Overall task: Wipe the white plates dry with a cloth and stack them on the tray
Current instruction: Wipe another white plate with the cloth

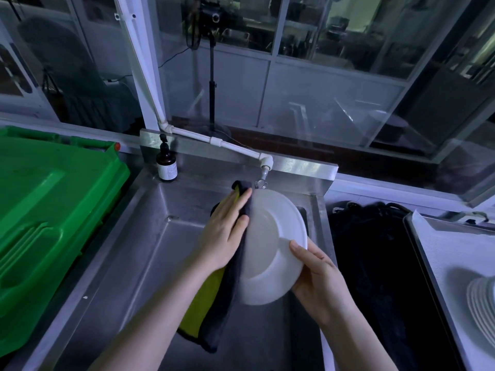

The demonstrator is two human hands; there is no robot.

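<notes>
1. The white plate [270, 245] is up on edge over the sink [150, 250], tilted, just under the tap [263, 172]. It's not on the tray [450, 247] yet.
2. The right hand [318, 282] grips the lower right rim, thumb over the front and fingers tucked behind. The left hand [222, 234] is flat, fingers straight, pressing the dark-and-yellow cloth [214, 311] against the plate's left side.
3. Risk, imo: only one hand really has hold of it. If the rim's wet and the wiping push gets too hard, the plate could slip and hit the steel. It could also clip the tap, since it's that close.
4. The cloth's tail dangles into the basin and might soak up water there.
5. The stack of plates [482, 309] sits on the tray, well off to the right, with a dark patch [375, 263] in between that I can't make out.
6. Around it: a steel counter, a green bin [48, 204] on the left, a pump bottle [166, 164] at the back, glass panels [321, 89] behind, and dim light.
</notes>
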